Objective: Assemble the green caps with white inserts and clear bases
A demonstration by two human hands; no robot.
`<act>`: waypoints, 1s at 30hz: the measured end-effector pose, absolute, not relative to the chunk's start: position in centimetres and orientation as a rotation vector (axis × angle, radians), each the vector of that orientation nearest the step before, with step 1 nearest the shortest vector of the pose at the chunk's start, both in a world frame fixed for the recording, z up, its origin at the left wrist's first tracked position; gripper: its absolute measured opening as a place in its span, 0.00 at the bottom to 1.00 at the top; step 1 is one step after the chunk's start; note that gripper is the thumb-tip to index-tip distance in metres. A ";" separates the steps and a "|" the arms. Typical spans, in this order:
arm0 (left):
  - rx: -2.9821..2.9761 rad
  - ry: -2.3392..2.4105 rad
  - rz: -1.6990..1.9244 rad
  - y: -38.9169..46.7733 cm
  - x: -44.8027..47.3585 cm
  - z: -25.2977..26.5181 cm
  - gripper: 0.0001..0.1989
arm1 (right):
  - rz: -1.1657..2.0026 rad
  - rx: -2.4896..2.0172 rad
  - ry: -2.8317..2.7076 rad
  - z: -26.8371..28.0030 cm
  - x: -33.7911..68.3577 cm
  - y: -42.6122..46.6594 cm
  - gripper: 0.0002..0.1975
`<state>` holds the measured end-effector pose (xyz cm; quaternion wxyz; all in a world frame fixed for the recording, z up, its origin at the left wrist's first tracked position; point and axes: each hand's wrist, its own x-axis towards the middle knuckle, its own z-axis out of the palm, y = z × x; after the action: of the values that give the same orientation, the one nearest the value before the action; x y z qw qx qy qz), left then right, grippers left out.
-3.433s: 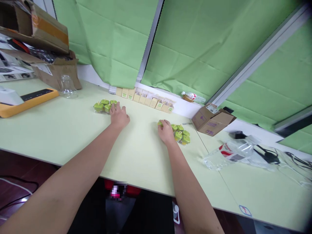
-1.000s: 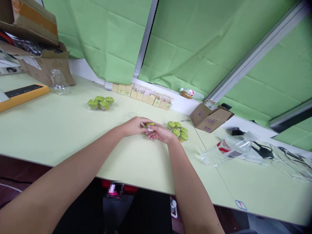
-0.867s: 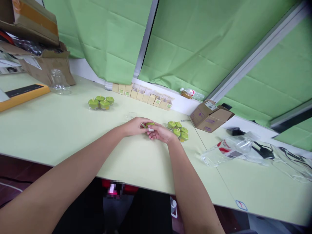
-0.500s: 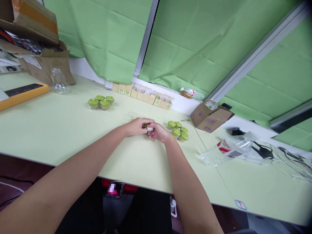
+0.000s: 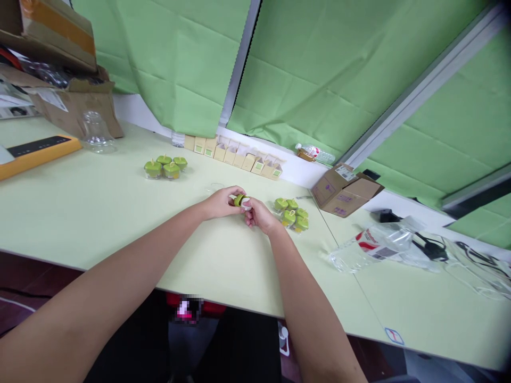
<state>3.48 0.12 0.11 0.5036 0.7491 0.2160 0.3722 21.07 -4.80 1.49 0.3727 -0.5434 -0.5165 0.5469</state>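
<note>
Above the table, my left hand (image 5: 223, 204) grips a small olive-green lid (image 5: 239, 200) with a pale loop at its left end. My right hand (image 5: 260, 216) pinches a small white piece (image 5: 246, 203) against the lid's open side; its exact kind is hard to make out. The two hands meet at these parts, and the fingers partly hide them. Just behind my left hand is a clear plastic cup (image 5: 215, 187), mostly covered. Several clear tubs with green lids (image 5: 290, 217) stand right of my right hand, and another group of green-lidded tubs (image 5: 171, 169) sits farther left.
A row of small cardboard boxes (image 5: 229, 154) lines the back edge. To the right are a brown carton (image 5: 345, 191), a large plastic bottle (image 5: 367, 244) lying down, and cables (image 5: 479, 260). Leftward are a clear jar (image 5: 96, 135), a yellow-edged device (image 5: 43, 151) and an open carton (image 5: 75, 109).
My left hand has tilted and lifted slightly, so more of the green lid shows. The white piece has turned and now sits at the lid's right side.
</note>
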 end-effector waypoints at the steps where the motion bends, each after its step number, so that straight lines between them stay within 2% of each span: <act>1: 1.806 0.514 0.899 0.2 3.5 0.0 0.25 | 1.399 -1.389 -1.321 1.4 21.1 -4.8 0.12; 6: 1.818 0.539 0.919 0.6 3.0 -0.2 0.24 | 1.262 -1.325 -1.305 1.7 20.9 -4.9 0.17; 12: 1.755 0.592 0.992 0.7 2.8 0.1 0.25 | 0.586 -1.653 -1.437 2.6 21.3 -5.1 0.16; 14: 1.739 0.589 1.027 0.7 3.0 0.0 0.25 | 0.449 -1.801 -1.583 2.5 21.5 -5.1 0.17; 18: 1.745 0.595 1.077 1.0 3.2 -0.2 0.26 | 0.326 -1.992 -1.810 2.2 21.5 -5.4 0.20; 21: 1.737 0.593 1.105 1.1 3.3 -0.3 0.26 | 0.288 -1.943 -1.773 2.6 21.4 -5.5 0.23; 27: 1.731 0.526 1.164 0.3 3.8 0.2 0.24 | 0.099 -1.622 -1.698 3.7 20.1 -5.8 0.14; 30: 1.836 0.508 1.215 -0.4 4.1 0.6 0.21 | 0.148 -1.527 -1.681 3.2 19.3 -5.6 0.12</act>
<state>4.10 -0.40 0.58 0.4271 0.7348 0.2034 0.4862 19.32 -5.59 3.22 0.4195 -0.6090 -0.6706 0.0589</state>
